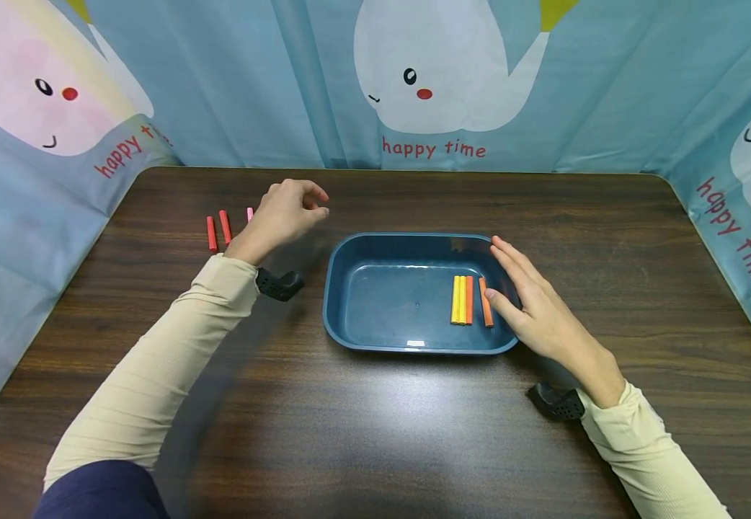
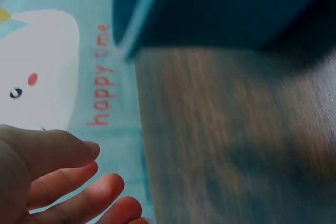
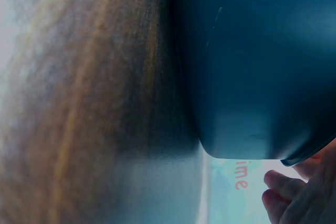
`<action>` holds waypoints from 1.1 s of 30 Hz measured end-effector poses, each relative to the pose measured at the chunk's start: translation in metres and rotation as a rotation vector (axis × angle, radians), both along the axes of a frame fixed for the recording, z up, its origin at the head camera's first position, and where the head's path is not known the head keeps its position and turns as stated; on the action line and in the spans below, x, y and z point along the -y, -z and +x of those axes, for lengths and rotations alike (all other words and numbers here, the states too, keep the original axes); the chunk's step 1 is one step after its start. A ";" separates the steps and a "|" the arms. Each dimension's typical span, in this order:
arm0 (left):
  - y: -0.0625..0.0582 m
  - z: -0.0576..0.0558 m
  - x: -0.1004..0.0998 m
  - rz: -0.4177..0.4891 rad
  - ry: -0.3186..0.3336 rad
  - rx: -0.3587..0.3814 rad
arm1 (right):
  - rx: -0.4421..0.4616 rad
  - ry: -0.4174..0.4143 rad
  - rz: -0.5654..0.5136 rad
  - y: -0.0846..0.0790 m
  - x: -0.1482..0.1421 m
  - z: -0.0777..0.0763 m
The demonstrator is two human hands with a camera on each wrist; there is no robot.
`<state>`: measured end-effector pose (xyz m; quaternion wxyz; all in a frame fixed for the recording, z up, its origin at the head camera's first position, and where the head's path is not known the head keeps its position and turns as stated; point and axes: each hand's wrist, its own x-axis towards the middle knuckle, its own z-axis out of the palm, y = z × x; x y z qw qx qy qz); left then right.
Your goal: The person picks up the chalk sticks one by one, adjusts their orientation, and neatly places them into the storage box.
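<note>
A blue plastic tray (image 1: 388, 306) stands mid-table. Two yellow sticks (image 1: 457, 299) and an orange stick (image 1: 469, 300) lie side by side in its right part. Another orange stick (image 1: 486, 303) lies slightly slanted, a small gap to their right. My right hand (image 1: 538, 306) is at the tray's right rim with fingers extended, the thumb tip close to the slanted stick; whether they touch, I cannot tell. Beyond the tray's left side, my left hand (image 1: 287, 213) hovers with loosely bent fingers and nothing between them. The left wrist view shows its thumb and fingertips (image 2: 107, 184) apart.
Two red sticks (image 1: 211, 234) and a pink stick (image 1: 250, 214) lie on the dark wooden table (image 1: 375, 432) at the far left, partly behind the left arm. A light blue curtain (image 1: 233, 86) with whale prints hangs along the table's back and sides.
</note>
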<state>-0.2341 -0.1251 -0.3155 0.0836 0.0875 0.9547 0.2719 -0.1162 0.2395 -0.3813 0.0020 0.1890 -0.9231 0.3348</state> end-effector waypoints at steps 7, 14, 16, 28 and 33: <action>0.011 -0.005 0.019 -0.012 -0.048 -0.008 | -0.011 -0.004 -0.001 0.001 -0.001 -0.001; 0.016 -0.008 0.033 -0.008 -0.068 -0.003 | -0.007 0.000 -0.002 0.001 -0.001 0.000; 0.017 -0.010 0.036 -0.018 -0.082 0.005 | -0.006 0.001 -0.002 0.001 -0.001 0.000; 0.026 -0.018 0.050 -0.074 -0.129 0.030 | -0.016 -0.004 -0.008 0.001 -0.001 -0.001; 0.031 -0.019 0.058 -0.074 -0.122 0.006 | -0.013 -0.002 -0.007 0.001 -0.001 -0.001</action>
